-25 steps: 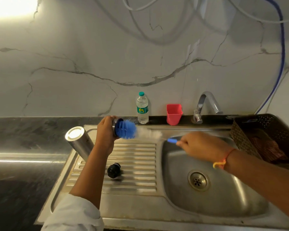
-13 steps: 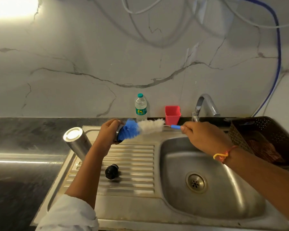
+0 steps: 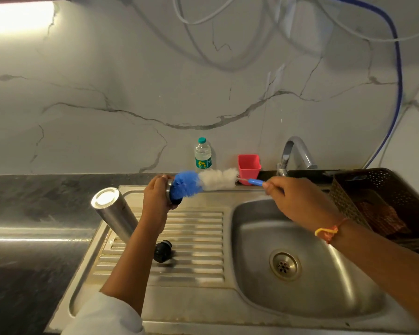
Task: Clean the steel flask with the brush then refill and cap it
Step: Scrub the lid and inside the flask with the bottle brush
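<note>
The steel flask (image 3: 116, 213) stands bottom-up and tilted on the ribbed drainboard (image 3: 194, 238), partly hidden by my left forearm. My left hand (image 3: 156, 197) grips a short steel cup-shaped piece (image 3: 168, 189), apparently the flask's cap, above the drainboard. The bottle brush (image 3: 218, 179) has a blue head at that piece's opening and white bristles behind it. My right hand (image 3: 298, 201) pinches the brush's blue handle. A black stopper (image 3: 162, 250) lies on the drainboard below my left arm.
The steel sink basin (image 3: 324, 286) lies under my right arm, with the tap (image 3: 298, 151) behind it. A small plastic water bottle (image 3: 203, 154) and a pink cup (image 3: 249, 165) stand against the wall. A brown perforated basket (image 3: 373, 189) sits at the right. Dark counter stretches left.
My right hand has risen and moved right toward the tap, tilting the brush handle up and drawing the bristles further out. My left hand keeps its hold and has lifted slightly.
</note>
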The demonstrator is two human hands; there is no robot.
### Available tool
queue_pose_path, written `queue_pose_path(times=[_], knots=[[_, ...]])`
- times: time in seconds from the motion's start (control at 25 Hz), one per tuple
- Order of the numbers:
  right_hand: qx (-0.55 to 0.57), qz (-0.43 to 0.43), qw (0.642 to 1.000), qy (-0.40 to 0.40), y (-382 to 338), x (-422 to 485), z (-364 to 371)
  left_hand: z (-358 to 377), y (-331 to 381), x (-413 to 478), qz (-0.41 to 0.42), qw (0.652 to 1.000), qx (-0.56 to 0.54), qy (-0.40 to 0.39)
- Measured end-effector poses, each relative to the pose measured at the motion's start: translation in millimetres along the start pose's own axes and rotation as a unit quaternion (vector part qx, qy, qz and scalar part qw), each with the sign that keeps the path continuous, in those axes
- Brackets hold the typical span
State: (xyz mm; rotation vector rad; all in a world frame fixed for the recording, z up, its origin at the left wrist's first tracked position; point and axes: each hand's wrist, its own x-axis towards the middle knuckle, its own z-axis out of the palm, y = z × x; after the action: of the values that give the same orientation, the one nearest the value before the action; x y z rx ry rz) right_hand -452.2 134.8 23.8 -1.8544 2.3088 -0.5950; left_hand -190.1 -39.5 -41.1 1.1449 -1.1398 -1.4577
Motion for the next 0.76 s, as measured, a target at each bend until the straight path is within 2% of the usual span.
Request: queue_pose_path(times=[0.08,0.16,0.28,0.36,0.6,0.76], knots=[[-0.013,0.001,0.996,-0.088,2.9,-17.2,25.7,0.3,5.7,3.5,0.046,0.999,0.012,0.007],[0.033,-0.038,0.989,-0.14,-18.4,-45.0,47.7,-1.6,11.0,10.5,0.042,0.997,-0.018,0.066],[0.132,-0.007,0.986,-0.096,-32.5,-51.7,49.3,-3.1,6.6,16.8,0.007,0.993,-0.048,0.111],[0.118,0.028,0.989,-0.087,-29.9,-50.4,41.7,-0.3,0.8,17.0,0.001,0.993,-0.043,0.107],[0.102,0.066,0.989,-0.087,-14.9,-63.0,23.0,14.2,-0.8,11.6,0.02,0.996,-0.024,0.08],[0.106,0.063,0.989,-0.084,-8.3,-66.9,18.5,17.9,-0.7,16.6,0.011,0.996,-0.029,0.079]])
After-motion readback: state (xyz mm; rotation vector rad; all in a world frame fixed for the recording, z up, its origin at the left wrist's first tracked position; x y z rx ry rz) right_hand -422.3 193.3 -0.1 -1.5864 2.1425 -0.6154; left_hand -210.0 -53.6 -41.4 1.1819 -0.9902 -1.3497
